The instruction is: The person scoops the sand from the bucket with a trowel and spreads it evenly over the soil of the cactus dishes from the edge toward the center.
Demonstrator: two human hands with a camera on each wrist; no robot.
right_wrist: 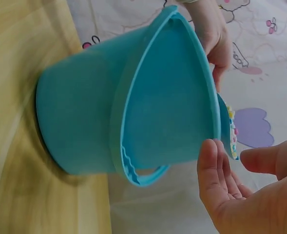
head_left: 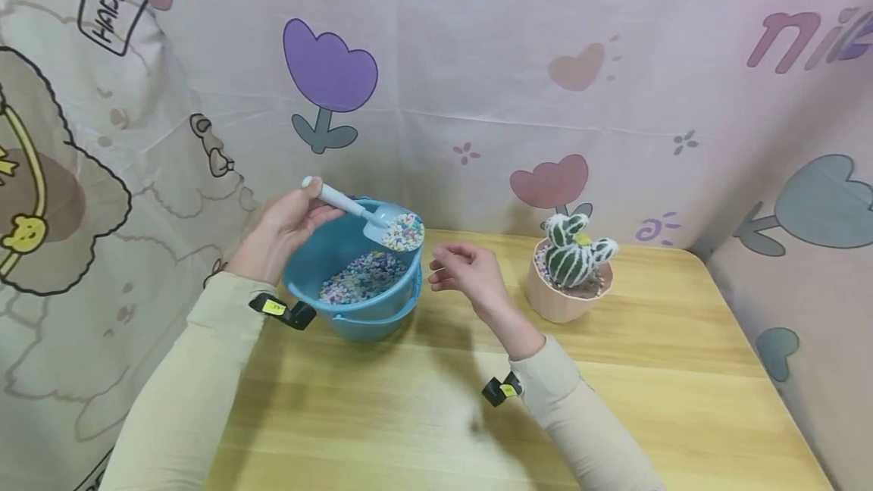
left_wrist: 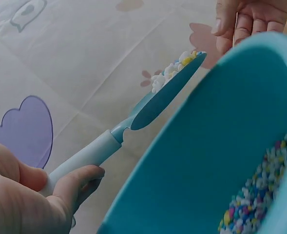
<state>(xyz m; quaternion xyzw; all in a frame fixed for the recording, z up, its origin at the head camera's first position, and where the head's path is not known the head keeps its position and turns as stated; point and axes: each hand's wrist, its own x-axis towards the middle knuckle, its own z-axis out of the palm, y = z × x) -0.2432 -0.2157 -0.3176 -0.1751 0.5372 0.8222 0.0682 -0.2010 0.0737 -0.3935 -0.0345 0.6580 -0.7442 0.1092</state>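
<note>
Blue plastic makes up both the small scoop (head_left: 382, 222) and the bucket (head_left: 355, 279) that stands on the wooden desk (head_left: 614, 400), near its left back corner. The left hand (head_left: 283, 229) has its grip curled round the scoop's pale handle, thumb and fingers wrapped about it, and holds the scoop's bowl tilted above the bucket's far rim with a heap of multicoloured beads (head_left: 404, 233) on it. More of the same beads (head_left: 361, 279) lie in the bottom of the bucket. The right hand (head_left: 467, 271) hovers just beside the bucket's right side, its grip loose and holding nothing, fingers relaxed and slightly bent toward the scoop, not touching it. Well apart to the right stands a toy cactus (head_left: 576, 248) in a pinkish pot (head_left: 562, 298). A printed cloth (head_left: 477, 59) with tulips and hearts hangs behind the desk.
</note>
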